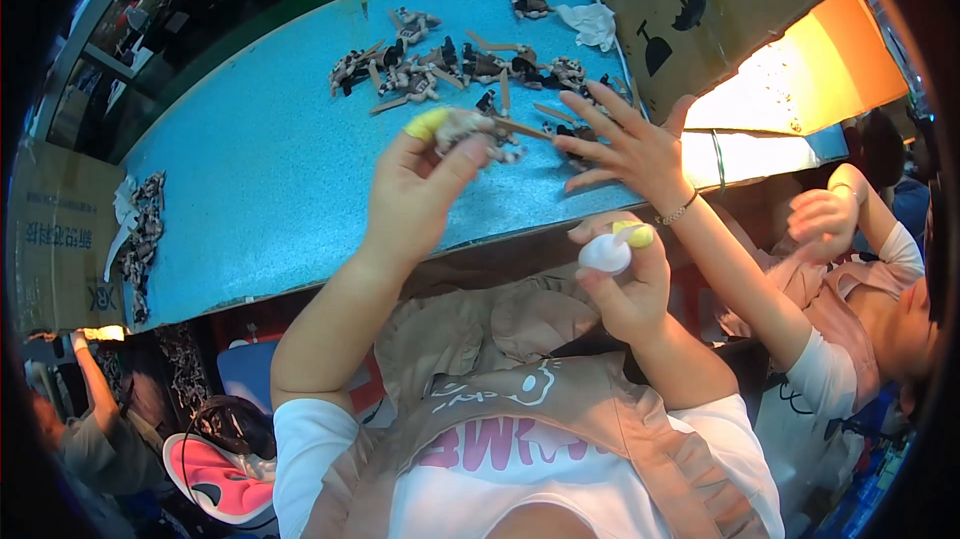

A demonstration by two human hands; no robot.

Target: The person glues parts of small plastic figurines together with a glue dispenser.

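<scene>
My left hand [415, 194] is raised over the blue table [270, 169], with a yellow cot on one fingertip, and pinches a small pale toy figure part [470, 127] on a thin wooden stick. My right hand [625, 284] is lower, near my chest, and grips a small white bottle [603, 254], a yellow cot on one finger. A pile of small dark and pale figure parts with sticks [450, 64] lies on the table beyond my left hand.
A co-worker's hand [625, 144] with a bracelet reaches in from the right onto the pile. Cardboard boxes [720, 9] stand at the right. A white rag [595, 24] lies near them. More parts [140, 229] sit at the table's left edge.
</scene>
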